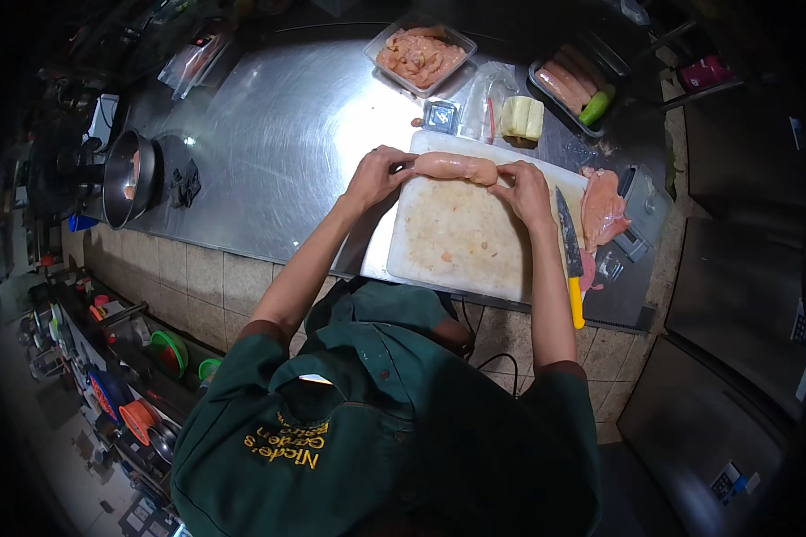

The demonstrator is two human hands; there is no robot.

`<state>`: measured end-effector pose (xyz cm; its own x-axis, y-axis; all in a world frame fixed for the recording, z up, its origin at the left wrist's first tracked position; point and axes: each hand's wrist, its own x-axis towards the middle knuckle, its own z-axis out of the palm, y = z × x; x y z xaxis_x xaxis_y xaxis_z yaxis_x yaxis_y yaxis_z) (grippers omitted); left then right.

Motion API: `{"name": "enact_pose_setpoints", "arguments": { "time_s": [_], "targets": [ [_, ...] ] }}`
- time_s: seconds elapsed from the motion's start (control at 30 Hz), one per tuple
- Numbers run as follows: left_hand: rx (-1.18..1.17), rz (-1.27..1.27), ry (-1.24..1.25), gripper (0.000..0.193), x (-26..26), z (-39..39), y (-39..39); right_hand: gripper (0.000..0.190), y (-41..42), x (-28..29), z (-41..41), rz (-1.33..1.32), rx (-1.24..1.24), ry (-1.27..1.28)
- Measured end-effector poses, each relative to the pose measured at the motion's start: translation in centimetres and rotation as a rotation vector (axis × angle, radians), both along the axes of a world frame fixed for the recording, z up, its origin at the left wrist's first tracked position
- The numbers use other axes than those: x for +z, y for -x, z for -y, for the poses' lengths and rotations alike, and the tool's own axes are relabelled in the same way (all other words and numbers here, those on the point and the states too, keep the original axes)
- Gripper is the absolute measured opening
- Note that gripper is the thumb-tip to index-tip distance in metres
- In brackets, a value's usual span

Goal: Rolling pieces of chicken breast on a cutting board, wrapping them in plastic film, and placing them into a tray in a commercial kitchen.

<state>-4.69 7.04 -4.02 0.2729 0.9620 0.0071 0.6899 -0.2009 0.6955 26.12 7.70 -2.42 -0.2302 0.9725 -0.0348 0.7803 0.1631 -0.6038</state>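
A plump roll of raw pale meat (455,166), apparently in clear film, lies across the far part of a white cutting board (457,228). My left hand (379,176) pinches its left end between thumb and fingers. At the other end, my right hand (527,194) grips the roll the same way. Small meat scraps and stains mark the board in front of it. To the right of my right hand lies a knife (569,235) with a yellow handle, its blade pointing away from me. A flat piece of raw meat (603,208) and a pink slice (587,270) are beyond the knife.
Behind the board stand a plastic tub (371,52) of raw meat, a small clear container (441,116), a plastic bag (487,94) and a pale yellow block (522,119). A tray (532,75) holds several meat rolls and a green vegetable. A metal bowl (149,191) stands far left.
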Motion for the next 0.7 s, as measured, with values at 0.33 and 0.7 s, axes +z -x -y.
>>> {"name": "enact_pose_setpoints", "arguments": {
  "time_s": [0.33,0.7],
  "targets": [
    [-0.013,-0.037,-0.087,0.031,0.5,0.3,0.0,0.040,-0.5,0.1,0.2,-0.028,-0.043,0.024],
    [0.300,0.225,0.096,0.030,0.1,2.1,-0.1,0.043,-0.4,1.5,3.4,-0.097,-0.102,0.014]
  ]
}}
